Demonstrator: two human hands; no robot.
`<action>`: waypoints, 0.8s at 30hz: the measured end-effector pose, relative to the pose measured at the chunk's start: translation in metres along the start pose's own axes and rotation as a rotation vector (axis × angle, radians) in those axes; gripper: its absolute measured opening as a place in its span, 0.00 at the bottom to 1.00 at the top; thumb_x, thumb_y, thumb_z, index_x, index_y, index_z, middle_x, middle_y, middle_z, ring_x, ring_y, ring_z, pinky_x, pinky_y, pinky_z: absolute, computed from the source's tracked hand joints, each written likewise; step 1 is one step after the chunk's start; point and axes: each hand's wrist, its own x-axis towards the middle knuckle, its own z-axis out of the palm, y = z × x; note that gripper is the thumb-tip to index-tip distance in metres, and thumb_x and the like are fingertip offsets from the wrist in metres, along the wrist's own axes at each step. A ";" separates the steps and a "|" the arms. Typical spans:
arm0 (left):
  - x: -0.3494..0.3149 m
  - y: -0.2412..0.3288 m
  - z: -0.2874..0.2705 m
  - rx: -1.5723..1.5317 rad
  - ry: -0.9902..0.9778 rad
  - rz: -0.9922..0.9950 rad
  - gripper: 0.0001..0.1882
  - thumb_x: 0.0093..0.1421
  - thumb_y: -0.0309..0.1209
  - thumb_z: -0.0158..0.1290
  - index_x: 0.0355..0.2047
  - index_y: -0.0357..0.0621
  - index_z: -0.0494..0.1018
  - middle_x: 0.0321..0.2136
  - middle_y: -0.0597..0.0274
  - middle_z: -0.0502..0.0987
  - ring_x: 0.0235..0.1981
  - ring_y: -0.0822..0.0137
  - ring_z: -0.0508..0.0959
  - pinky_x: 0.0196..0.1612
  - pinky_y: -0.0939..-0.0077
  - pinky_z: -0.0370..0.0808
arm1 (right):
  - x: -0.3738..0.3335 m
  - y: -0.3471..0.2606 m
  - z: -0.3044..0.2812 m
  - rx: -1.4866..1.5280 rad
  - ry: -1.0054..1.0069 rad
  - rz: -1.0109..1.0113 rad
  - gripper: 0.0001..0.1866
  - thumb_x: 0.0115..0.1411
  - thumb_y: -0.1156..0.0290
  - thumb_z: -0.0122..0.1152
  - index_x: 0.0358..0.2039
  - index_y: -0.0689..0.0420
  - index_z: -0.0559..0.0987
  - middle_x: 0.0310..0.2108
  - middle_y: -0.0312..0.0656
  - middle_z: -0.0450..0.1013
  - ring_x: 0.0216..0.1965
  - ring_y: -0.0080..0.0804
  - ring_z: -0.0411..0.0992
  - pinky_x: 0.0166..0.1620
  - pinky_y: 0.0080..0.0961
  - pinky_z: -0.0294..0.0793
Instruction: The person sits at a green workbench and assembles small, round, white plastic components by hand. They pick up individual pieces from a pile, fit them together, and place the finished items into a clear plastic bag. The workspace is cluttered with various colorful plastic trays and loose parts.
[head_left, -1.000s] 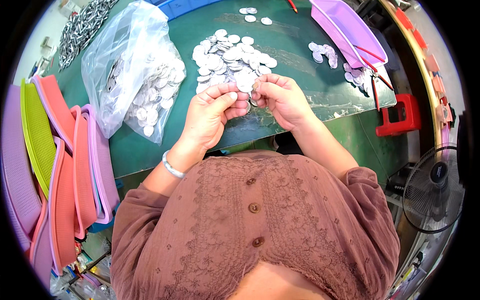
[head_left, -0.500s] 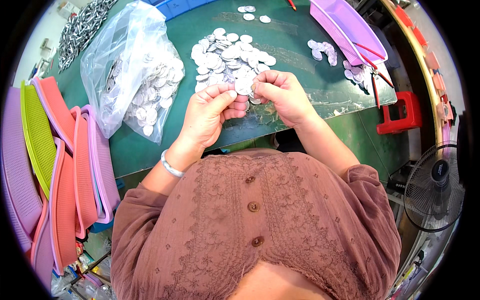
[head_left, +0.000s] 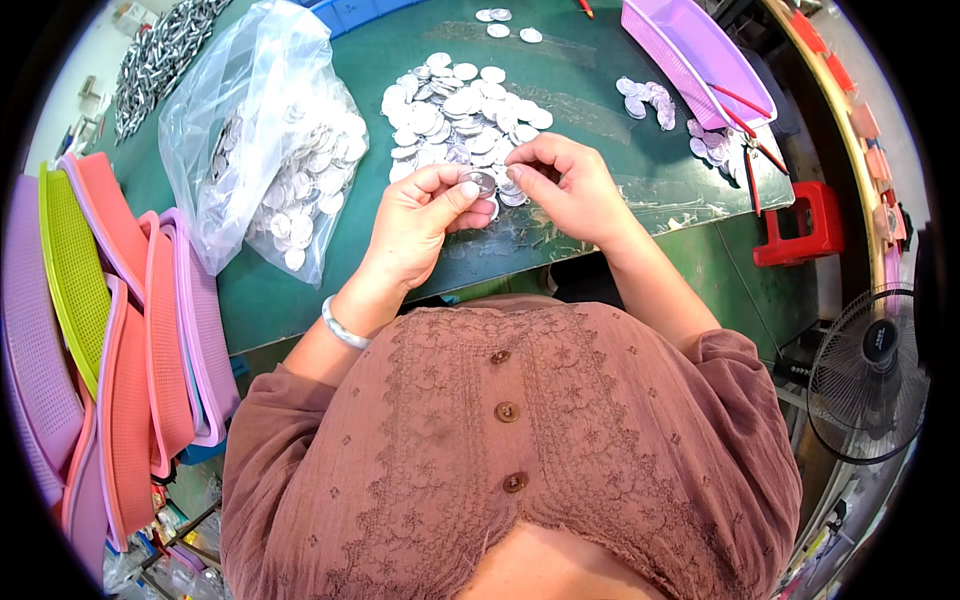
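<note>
A round silver metal disc point(head_left: 480, 181) is pinched between the thumb and fingers of my left hand point(head_left: 425, 215); it looks darker than the other discs. Close beside it, on the right, my right hand point(head_left: 568, 190) has its thumb and forefinger drawn together near the disc's edge. Whatever is between those fingertips is too small to make out. Just beyond both hands, a loose pile of similar silver discs point(head_left: 455, 105) is spread on the green table point(head_left: 345, 60). Several discs lie partly behind my fingers.
Left of the pile stands a clear plastic bag point(head_left: 290, 180) of discs. Stacked baskets point(head_left: 130, 350) crowd the far left. A purple basket point(head_left: 690, 65), small disc groups point(head_left: 645, 102) and red-handled pliers point(head_left: 752, 165) are at the right. A red stool point(head_left: 805, 228) and a fan point(head_left: 870, 370) stand beyond.
The disc in my left hand has tilted, from a bright face to a darker one. My right hand's fingertips have shifted slightly right, away from it.
</note>
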 end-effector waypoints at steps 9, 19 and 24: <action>0.000 -0.001 -0.001 0.042 0.006 0.037 0.07 0.56 0.22 0.47 0.35 0.34 0.70 0.33 0.55 0.75 0.33 0.67 0.76 0.36 0.77 0.75 | 0.000 0.025 -0.004 -0.507 0.016 -0.195 0.12 0.45 0.70 0.58 0.32 0.58 0.74 0.31 0.43 0.67 0.37 0.42 0.66 0.39 0.33 0.66; 0.002 -0.001 -0.003 -0.008 -0.043 0.073 0.07 0.56 0.21 0.46 0.35 0.34 0.70 0.34 0.54 0.74 0.34 0.66 0.76 0.38 0.76 0.75 | 0.000 0.022 -0.001 -0.618 0.016 -0.251 0.13 0.42 0.68 0.61 0.31 0.57 0.74 0.30 0.42 0.66 0.36 0.41 0.65 0.39 0.33 0.65; 0.002 -0.001 -0.004 -0.028 -0.079 0.105 0.07 0.56 0.23 0.46 0.36 0.38 0.70 0.36 0.54 0.74 0.36 0.66 0.75 0.40 0.76 0.74 | 0.000 0.022 0.001 -0.609 0.008 -0.256 0.12 0.42 0.70 0.61 0.30 0.56 0.73 0.30 0.42 0.66 0.35 0.41 0.65 0.38 0.33 0.65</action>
